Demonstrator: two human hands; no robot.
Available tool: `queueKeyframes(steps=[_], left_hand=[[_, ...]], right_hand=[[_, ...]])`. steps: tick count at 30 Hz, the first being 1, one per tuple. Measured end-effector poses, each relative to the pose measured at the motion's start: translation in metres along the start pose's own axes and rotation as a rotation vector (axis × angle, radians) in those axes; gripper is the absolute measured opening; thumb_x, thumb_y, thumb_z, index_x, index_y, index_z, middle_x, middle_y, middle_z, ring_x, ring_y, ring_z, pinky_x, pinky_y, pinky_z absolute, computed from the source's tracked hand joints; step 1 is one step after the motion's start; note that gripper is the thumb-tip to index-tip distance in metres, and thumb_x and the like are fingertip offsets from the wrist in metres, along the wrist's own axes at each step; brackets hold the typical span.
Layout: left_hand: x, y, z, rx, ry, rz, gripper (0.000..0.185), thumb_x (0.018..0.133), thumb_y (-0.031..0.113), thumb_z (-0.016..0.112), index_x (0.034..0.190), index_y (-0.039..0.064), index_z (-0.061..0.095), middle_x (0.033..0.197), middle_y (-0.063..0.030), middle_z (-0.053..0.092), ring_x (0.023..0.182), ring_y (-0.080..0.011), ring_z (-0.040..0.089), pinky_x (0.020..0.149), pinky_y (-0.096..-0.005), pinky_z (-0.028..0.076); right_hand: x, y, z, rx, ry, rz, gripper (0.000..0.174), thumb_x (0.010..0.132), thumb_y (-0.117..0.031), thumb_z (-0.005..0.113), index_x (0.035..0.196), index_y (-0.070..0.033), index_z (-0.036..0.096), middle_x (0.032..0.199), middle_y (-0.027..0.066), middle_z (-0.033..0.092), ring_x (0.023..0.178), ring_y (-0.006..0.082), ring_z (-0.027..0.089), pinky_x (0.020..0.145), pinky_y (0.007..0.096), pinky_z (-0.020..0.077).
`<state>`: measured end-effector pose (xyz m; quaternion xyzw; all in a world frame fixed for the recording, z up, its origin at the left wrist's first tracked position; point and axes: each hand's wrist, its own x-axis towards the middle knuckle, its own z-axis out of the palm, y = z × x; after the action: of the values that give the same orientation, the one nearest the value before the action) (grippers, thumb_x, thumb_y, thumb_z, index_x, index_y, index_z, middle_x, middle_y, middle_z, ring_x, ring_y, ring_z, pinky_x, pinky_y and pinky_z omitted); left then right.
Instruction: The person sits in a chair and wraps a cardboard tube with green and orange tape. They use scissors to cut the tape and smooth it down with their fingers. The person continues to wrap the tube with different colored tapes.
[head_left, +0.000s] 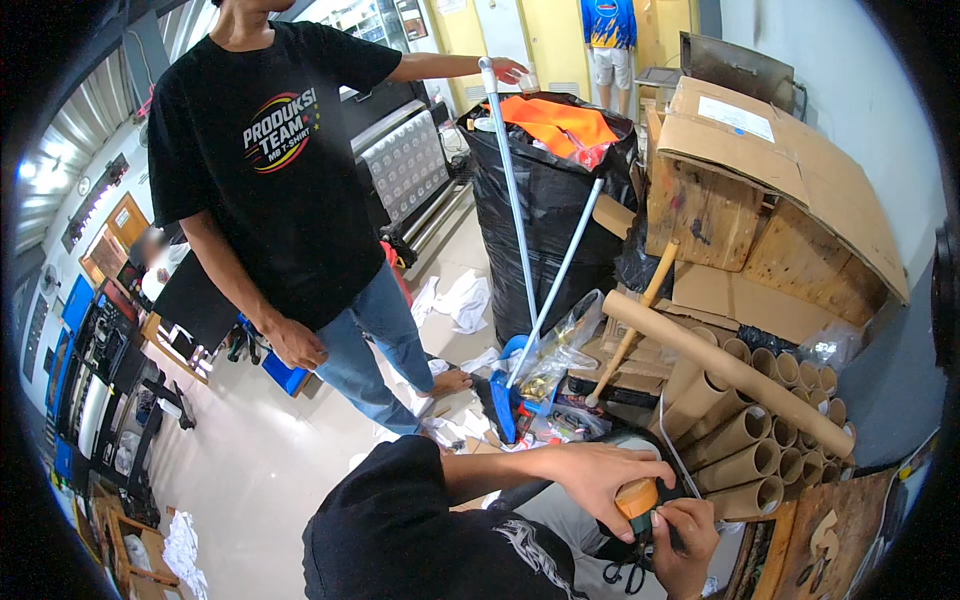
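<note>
My left hand (604, 480) reaches in from the left, its fingers curled around a small orange and dark green object (637, 499). What this object is, I cannot tell. Close by on the right, my right hand (682, 536) pinches the green lower part with thumb and fingertips. Below the two hands show the black handles of a pair of scissors (627, 576); the blades are hidden. A thin white strip (675, 450) runs down to the top of my right hand, and I cannot tell whether it joins the object.
Cardboard tubes (742, 450) are stacked right of my hands, one long tube (727, 371) lying across them. A full black bag (551, 217) stands ahead, with a blue dustpan (504, 405) before it. Another person (277, 150) stands barefoot at left, one hand holding a cup (529, 79).
</note>
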<state>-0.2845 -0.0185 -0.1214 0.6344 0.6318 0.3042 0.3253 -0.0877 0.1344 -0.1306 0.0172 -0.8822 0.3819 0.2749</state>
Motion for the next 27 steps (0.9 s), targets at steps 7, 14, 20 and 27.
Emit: queueKeyframes(steps=[7, 14, 20, 27], left_hand=[[-0.004, -0.005, 0.018, -0.079, 0.066, -0.013, 0.068, 0.076, 0.047, 0.086, 0.122, 0.009, 0.055, 0.113, -0.0201, 0.062, 0.109, -0.0442, 0.063, 0.090, -0.0492, 0.050], [-0.003, -0.010, 0.033, -0.094, -0.036, -0.063, 0.066, 0.078, 0.042, 0.086, 0.128, 0.011, 0.057, 0.119, -0.0185, 0.062, 0.113, -0.0433, 0.063, 0.094, -0.0481, 0.051], [-0.005, 0.022, 0.031, -0.107, -0.090, -0.092, 0.061, 0.074, 0.024, 0.093, 0.124, 0.003, 0.065, 0.119, -0.0165, 0.066, 0.110, -0.0362, 0.066, 0.097, -0.0434, 0.052], [0.000, 0.030, 0.036, -0.076, -0.144, -0.102, 0.052, 0.077, 0.029, 0.087, 0.119, 0.007, 0.068, 0.119, -0.0144, 0.065, 0.099, -0.0376, 0.069, 0.082, -0.0446, 0.058]], right_hand=[[-0.012, -0.003, 0.007, 0.048, 0.008, 0.083, 0.013, 0.094, -0.003, 0.074, 0.107, -0.004, 0.074, 0.107, 0.0162, 0.071, 0.098, 0.0336, 0.067, 0.093, 0.0442, 0.0511], [-0.045, 0.023, 0.025, 0.059, 0.059, 0.111, 0.022, 0.079, -0.003, 0.083, 0.099, -0.007, 0.074, 0.099, 0.0110, 0.068, 0.090, 0.0318, 0.065, 0.079, 0.0417, 0.0521], [-0.058, 0.002, 0.016, 0.111, 0.011, 0.074, 0.027, 0.080, -0.004, 0.083, 0.104, -0.004, 0.070, 0.099, 0.0101, 0.066, 0.088, 0.0304, 0.066, 0.079, 0.0432, 0.0511], [-0.072, -0.017, 0.009, 0.074, 0.010, 0.195, 0.034, 0.064, -0.001, 0.084, 0.097, -0.002, 0.075, 0.097, 0.0104, 0.071, 0.092, 0.0298, 0.071, 0.079, 0.0448, 0.0515]])
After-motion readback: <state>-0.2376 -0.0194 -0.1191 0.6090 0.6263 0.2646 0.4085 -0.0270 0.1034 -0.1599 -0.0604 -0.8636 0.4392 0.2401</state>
